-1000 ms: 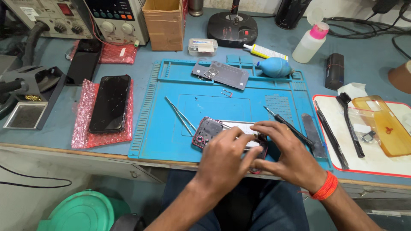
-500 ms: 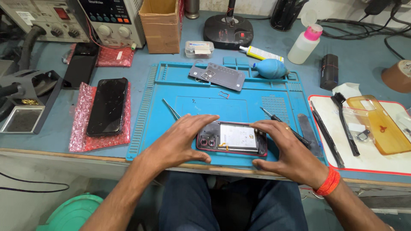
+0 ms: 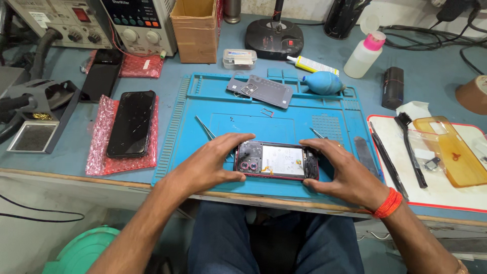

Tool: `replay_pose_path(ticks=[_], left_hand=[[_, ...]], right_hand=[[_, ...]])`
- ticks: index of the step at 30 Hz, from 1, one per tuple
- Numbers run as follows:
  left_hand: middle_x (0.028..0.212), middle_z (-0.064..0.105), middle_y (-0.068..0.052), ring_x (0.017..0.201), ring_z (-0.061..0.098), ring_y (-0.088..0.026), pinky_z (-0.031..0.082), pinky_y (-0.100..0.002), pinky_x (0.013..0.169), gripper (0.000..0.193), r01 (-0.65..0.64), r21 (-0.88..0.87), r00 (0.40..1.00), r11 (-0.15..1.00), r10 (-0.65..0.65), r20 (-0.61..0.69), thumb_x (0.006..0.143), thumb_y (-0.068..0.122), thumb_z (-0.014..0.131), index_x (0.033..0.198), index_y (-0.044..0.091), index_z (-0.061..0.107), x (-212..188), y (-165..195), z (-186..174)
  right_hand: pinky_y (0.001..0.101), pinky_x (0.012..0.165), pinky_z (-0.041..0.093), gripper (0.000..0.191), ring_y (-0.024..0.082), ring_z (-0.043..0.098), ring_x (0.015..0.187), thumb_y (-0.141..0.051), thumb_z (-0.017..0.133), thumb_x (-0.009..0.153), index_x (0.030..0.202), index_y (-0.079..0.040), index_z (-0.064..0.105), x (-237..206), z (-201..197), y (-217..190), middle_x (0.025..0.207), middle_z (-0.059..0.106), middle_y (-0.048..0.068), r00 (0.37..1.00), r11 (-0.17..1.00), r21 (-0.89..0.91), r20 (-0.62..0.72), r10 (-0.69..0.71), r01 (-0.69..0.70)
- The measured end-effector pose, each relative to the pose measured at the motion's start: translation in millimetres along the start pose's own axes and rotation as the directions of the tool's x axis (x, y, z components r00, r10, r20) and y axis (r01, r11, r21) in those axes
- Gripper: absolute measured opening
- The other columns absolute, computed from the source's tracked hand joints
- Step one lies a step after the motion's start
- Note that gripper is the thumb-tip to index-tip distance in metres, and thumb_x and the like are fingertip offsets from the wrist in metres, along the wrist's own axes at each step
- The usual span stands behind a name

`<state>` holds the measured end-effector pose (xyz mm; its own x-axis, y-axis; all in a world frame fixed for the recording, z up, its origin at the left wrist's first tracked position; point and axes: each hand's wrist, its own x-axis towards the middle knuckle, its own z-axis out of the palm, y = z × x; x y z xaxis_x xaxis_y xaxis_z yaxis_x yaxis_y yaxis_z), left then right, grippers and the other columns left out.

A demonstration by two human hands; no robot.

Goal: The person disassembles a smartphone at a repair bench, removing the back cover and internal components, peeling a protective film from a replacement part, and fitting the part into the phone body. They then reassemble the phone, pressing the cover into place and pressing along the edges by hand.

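Note:
An opened phone (image 3: 276, 161) with its back cover off lies lengthwise near the front edge of the blue work mat (image 3: 284, 119), its battery and camera rings exposed. My left hand (image 3: 210, 163) grips the phone's left end, thumb below and fingers above. My right hand (image 3: 342, 170) grips its right end the same way; an orange band sits on that wrist. The grey back cover (image 3: 261, 90) lies at the mat's far side. Tweezers (image 3: 206, 128) lie just left of my left hand.
A black phone (image 3: 131, 123) rests on pink bubble wrap at the left. Far side: cardboard box (image 3: 195, 29), blue air blower (image 3: 323, 83), white bottle with pink cap (image 3: 361, 55). At right, a white pad holds a brush (image 3: 410, 147) and an orange phone case (image 3: 453, 149).
One second ago both hands were bunched over the phone at the mat's front. They have spread apart to its two ends, and the phone now lies uncovered between them.

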<state>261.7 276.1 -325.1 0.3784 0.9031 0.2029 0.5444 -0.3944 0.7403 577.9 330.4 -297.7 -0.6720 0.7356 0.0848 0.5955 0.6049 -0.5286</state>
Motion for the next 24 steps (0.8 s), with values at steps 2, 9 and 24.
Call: replay_pose_path(ticks=[2, 9, 24], left_hand=[[0.142, 0.056, -0.010, 0.134, 0.052, -0.030, 0.043, -0.040, 0.111, 0.082, 0.048, -0.011, 0.999, 0.999, -0.047, 0.022, 0.070, 0.021, 0.087, 0.143, 0.011, 0.050, 2, 1, -3], [0.136, 0.055, -0.007, 0.129, 0.055, -0.030, 0.047, -0.041, 0.107, 0.073, 0.070, 0.043, 0.996, 0.997, -0.072, 0.049, 0.068, 0.021, 0.087, 0.134, 0.013, 0.057, -3, 2, -6], [0.143, 0.050, -0.006, 0.132, 0.056, -0.032, 0.051, -0.042, 0.103, 0.061, -0.028, 0.006, 0.990, 1.000, 0.029, -0.135, 0.069, 0.009, 0.086, 0.123, 0.012, 0.059, -17, 4, 3]], right_hand=[[0.0410, 0.111, 0.041, 0.083, 0.031, 0.053, 0.132, -0.021, 0.087, 0.070, 0.143, -0.011, 0.049, 0, -2, 3, 0.140, 0.057, 0.013, 1.000, 1.000, 0.011, 0.008, -0.006, 0.006], [0.0398, 0.113, 0.042, 0.078, 0.029, 0.054, 0.134, -0.022, 0.087, 0.071, 0.139, -0.009, 0.052, -1, -2, 0, 0.141, 0.059, 0.011, 0.999, 0.998, 0.040, -0.004, -0.051, 0.051], [0.0368, 0.075, 0.057, 0.024, 0.021, 0.072, 0.083, -0.020, 0.079, 0.083, 0.105, -0.009, 0.077, 39, 40, -57, 0.095, 0.076, 0.006, 0.998, 0.999, 0.006, -0.043, -0.035, 0.035]])
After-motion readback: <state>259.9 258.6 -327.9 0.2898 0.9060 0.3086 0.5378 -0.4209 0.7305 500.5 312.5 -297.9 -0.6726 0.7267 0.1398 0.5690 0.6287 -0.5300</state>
